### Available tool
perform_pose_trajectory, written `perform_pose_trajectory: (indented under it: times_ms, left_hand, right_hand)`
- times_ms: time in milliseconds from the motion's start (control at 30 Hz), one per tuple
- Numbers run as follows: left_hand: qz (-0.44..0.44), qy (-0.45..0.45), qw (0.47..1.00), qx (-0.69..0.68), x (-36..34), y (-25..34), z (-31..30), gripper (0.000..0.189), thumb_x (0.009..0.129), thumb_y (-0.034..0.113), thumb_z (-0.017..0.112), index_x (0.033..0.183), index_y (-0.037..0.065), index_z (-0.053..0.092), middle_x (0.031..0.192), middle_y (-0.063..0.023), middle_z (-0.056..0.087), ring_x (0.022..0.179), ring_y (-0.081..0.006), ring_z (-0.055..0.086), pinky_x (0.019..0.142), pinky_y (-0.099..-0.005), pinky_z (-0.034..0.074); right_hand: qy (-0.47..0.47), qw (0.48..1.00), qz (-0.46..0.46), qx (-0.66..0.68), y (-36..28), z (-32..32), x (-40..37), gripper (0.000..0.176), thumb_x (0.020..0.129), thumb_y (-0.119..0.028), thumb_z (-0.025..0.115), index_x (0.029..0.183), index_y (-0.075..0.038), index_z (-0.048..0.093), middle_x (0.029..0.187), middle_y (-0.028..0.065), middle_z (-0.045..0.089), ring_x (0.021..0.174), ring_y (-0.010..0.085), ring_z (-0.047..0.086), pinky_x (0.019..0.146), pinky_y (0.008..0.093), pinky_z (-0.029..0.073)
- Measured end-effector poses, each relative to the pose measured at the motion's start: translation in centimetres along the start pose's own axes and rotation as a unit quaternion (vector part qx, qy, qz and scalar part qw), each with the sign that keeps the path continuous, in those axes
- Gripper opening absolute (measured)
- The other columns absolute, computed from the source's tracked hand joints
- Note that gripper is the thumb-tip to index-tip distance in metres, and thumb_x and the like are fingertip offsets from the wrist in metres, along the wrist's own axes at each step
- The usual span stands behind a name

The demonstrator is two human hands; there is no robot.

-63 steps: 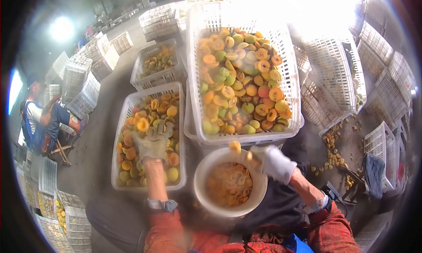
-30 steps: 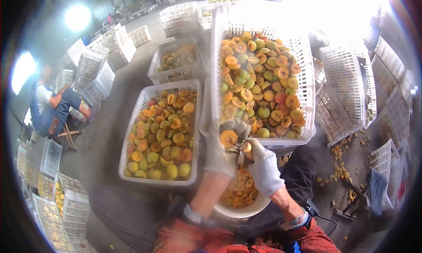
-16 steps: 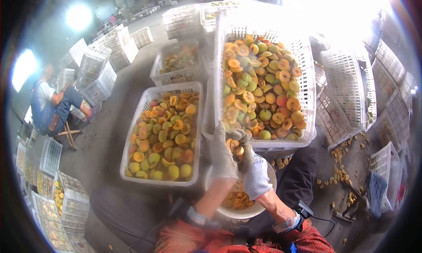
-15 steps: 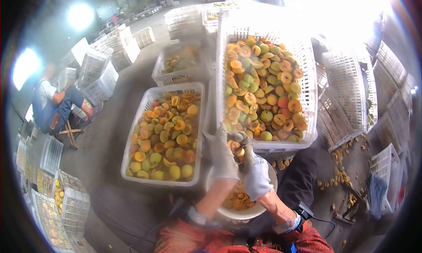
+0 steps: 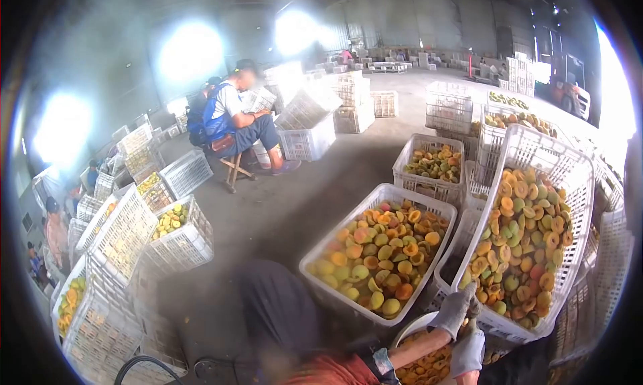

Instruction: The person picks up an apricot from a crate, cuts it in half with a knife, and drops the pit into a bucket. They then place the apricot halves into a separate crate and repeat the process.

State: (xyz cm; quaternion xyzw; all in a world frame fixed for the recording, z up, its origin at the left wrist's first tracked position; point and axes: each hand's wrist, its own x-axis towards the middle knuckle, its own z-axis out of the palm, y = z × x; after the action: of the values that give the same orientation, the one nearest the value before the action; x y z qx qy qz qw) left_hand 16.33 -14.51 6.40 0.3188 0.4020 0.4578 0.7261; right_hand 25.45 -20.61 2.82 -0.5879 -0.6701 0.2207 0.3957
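Both my hands wear pale, stained work gloves and meet at the near edge of a tilted white crate (image 5: 581, 214) full of halved apricots (image 5: 519, 234). My left hand (image 5: 452, 311) has its fingers curled in toward the right one. My right hand (image 5: 467, 351) is also closed, just below it. Whatever lies between the fingers is hidden and too small to make out. Under the hands stands a white bucket (image 5: 406, 329) holding orange-brown fruit pieces (image 5: 429, 365), partly covered by my forearms. To the left, a second white crate (image 5: 315, 254) holds more apricots (image 5: 382, 258).
Behind these crates stands a smaller crate of fruit (image 5: 432, 164). Across the floor a person (image 5: 231, 114) sits on a wooden stool (image 5: 236, 171) beside stacked crates (image 5: 308, 127). More fruit crates (image 5: 177, 234) line the left side. My knee (image 5: 274, 311) rises in the foreground.
My view has swung left and up, so the hands and crates now sit lower right. Fruit pieces visible between my hands before are now hidden. The hands stay close together above the bucket.
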Motion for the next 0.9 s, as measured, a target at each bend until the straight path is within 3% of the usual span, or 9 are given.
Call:
perform_pose_trajectory:
  times_ms: [133, 200, 333, 400, 533, 633, 667, 767, 900]
  left_hand:
    - [-0.017, 0.023, 0.999, 0.015, -0.7, 1.6, 0.7, 0.045, 0.094, 0.039, 0.048, 0.065, 0.005, 0.054, 0.058, -0.0058, 0.054, 0.057, -0.0165, 0.053, 0.054, -0.03, 0.041]
    - [-0.022, 0.038, 0.999, 0.019, -1.2, 2.1, 1.1, 0.045, 0.094, 0.039, 0.048, 0.063, 0.006, 0.052, 0.057, -0.0057, 0.053, 0.057, -0.0158, 0.053, 0.054, -0.0293, 0.041]
    - [0.023, 0.074, 0.991, -0.113, -2.8, 3.6, 2.3, 0.045, 0.094, 0.038, 0.047, 0.06, 0.007, 0.048, 0.057, -0.0068, 0.051, 0.057, -0.0155, 0.051, 0.053, -0.0277, 0.042]
    - [0.016, 0.04, 0.989, -0.14, -2.8, 3.2, 1.7, 0.046, 0.094, 0.038, 0.048, 0.059, 0.007, 0.048, 0.057, -0.0076, 0.052, 0.057, -0.0163, 0.052, 0.054, -0.0287, 0.044]
    - [-0.034, -0.144, 0.981, -0.124, -2.2, 2.8, 0.3, 0.048, 0.093, 0.04, 0.049, 0.057, 0.008, 0.049, 0.056, -0.0094, 0.054, 0.058, -0.0193, 0.056, 0.055, -0.0341, 0.047]
    - [-0.021, -0.138, 0.989, -0.058, -0.7, 0.7, 0.4, 0.047, 0.092, 0.038, 0.052, 0.055, 0.008, 0.05, 0.056, -0.0088, 0.053, 0.053, -0.0216, 0.055, 0.051, -0.0372, 0.046]
    - [-0.001, -0.123, 0.991, -0.052, -0.3, 0.1, 0.5, 0.049, 0.093, 0.038, 0.051, 0.054, 0.009, 0.049, 0.054, -0.0082, 0.052, 0.05, -0.0212, 0.053, 0.05, -0.0365, 0.046]
    - [0.08, -0.065, 0.995, -0.008, 0.5, -1.9, 0.6, 0.053, 0.095, 0.039, 0.049, 0.05, 0.011, 0.046, 0.048, -0.0064, 0.049, 0.043, -0.0201, 0.05, 0.046, -0.0343, 0.045]
    - [0.078, -0.117, 0.987, -0.079, 1.5, -4.2, -0.3, 0.058, 0.098, 0.039, 0.045, 0.047, 0.013, 0.042, 0.042, -0.0052, 0.046, 0.037, -0.0205, 0.048, 0.043, -0.0333, 0.046]
  right_hand:
    - [-0.076, 0.995, 0.018, 0.055, 7.8, 1.5, 0.7, 0.01, 0.086, -0.006, 0.059, 0.092, 0.002, 0.062, 0.064, 0.0041, 0.061, 0.053, 0.0145, 0.053, 0.049, 0.0288, 0.047]
    - [-0.178, 0.941, 0.241, 0.159, -5.4, -4.1, 1.3, 0.009, 0.082, -0.007, 0.062, 0.08, 0.0, 0.06, 0.059, 0.0063, 0.059, 0.043, 0.0125, 0.051, 0.037, 0.0284, 0.041]
    - [-0.235, 0.854, 0.358, 0.295, -9.8, -6.7, 1.4, 0.011, 0.079, -0.012, 0.064, 0.08, -0.001, 0.06, 0.058, 0.0051, 0.058, 0.037, 0.0095, 0.047, 0.032, 0.0235, 0.034]
    - [-0.205, 0.916, 0.243, 0.245, -6.6, -5.6, 0.2, 0.01, 0.078, -0.01, 0.063, 0.082, -0.001, 0.059, 0.058, 0.0048, 0.058, 0.036, 0.0093, 0.047, 0.032, 0.0234, 0.034]
    - [-0.241, 0.91, 0.25, 0.228, -7.1, -6.4, -0.5, 0.017, 0.078, -0.007, 0.063, 0.094, -0.003, 0.059, 0.058, 0.0038, 0.057, 0.036, 0.0094, 0.046, 0.032, 0.0233, 0.034]
    - [-0.148, 0.94, 0.194, 0.239, -6.0, -5.8, -1.7, 0.038, 0.08, 0.001, 0.058, 0.117, -0.008, 0.052, 0.06, 0.0039, 0.057, 0.041, 0.0113, 0.05, 0.032, 0.0247, 0.035]
    - [-0.168, 0.969, 0.163, 0.073, -5.1, -6.1, -1.6, 0.039, 0.081, -0.002, 0.059, 0.118, -0.006, 0.052, 0.065, 0.0052, 0.06, 0.046, 0.0146, 0.055, 0.037, 0.0294, 0.04]
    - [-0.207, 0.978, -0.032, -0.005, 0.3, -6.3, -2.1, 0.037, 0.08, -0.007, 0.061, 0.116, -0.003, 0.053, 0.072, 0.0092, 0.064, 0.059, 0.0182, 0.062, 0.056, 0.033, 0.049]
    - [-0.257, 0.966, 0.029, 0.021, 0.6, -6.4, -1.8, 0.038, 0.077, -0.008, 0.062, 0.114, -0.003, 0.057, 0.092, 0.0196, 0.065, 0.083, 0.0293, 0.065, 0.074, 0.0359, 0.05]
